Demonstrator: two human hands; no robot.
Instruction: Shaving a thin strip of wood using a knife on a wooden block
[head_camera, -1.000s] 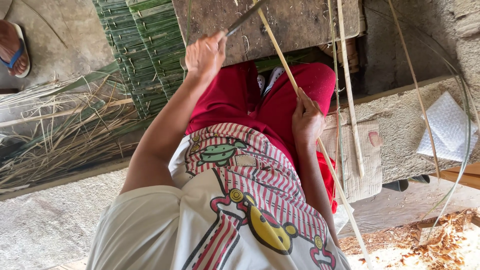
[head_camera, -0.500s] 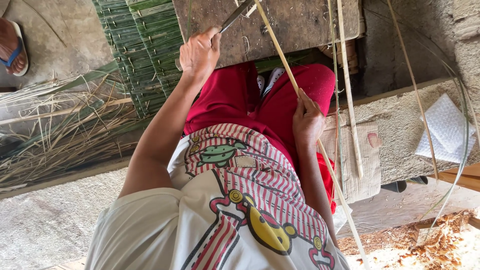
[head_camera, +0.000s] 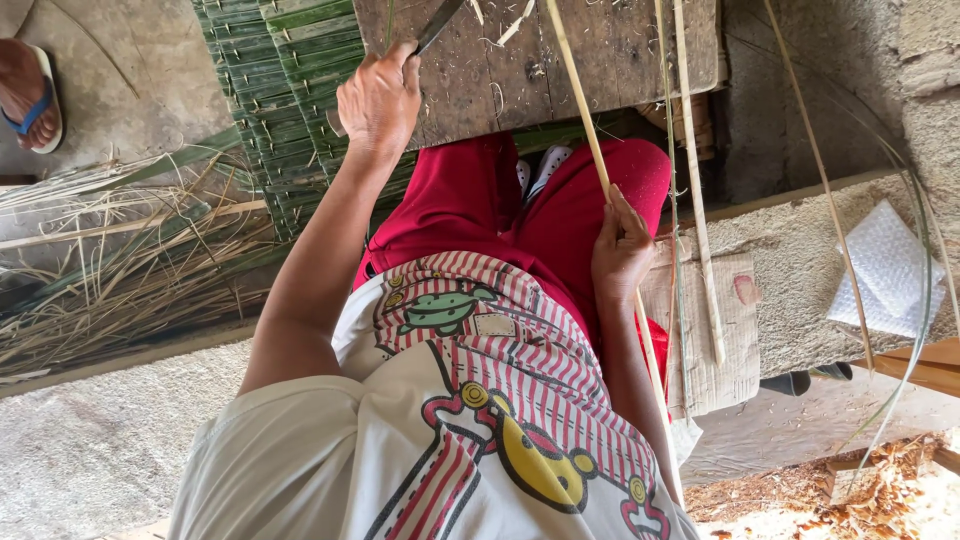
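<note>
My left hand (head_camera: 380, 100) is shut on the handle of a dark-bladed knife (head_camera: 438, 25), whose blade lies on a worn wooden board (head_camera: 600, 60) resting over my red-trousered knees. My right hand (head_camera: 620, 250) grips a long pale bamboo strip (head_camera: 582, 110) beside my right thigh. The strip runs from the board's far edge back past my hip. The knife tip sits left of the strip, and whether they touch is unclear at the frame's top edge.
A green woven mat (head_camera: 285, 100) lies left of the board, with a pile of dry split strips (head_camera: 120, 270) beside it. Another person's foot in a blue sandal (head_camera: 30, 95) is top left. Loose strips (head_camera: 695, 200), cardboard (head_camera: 715, 340), white bubble wrap (head_camera: 885, 270) and shavings (head_camera: 870, 490) lie right.
My left hand has slid the knife a little farther along the board, away from me. My right hand keeps its grip on the strip in about the same place.
</note>
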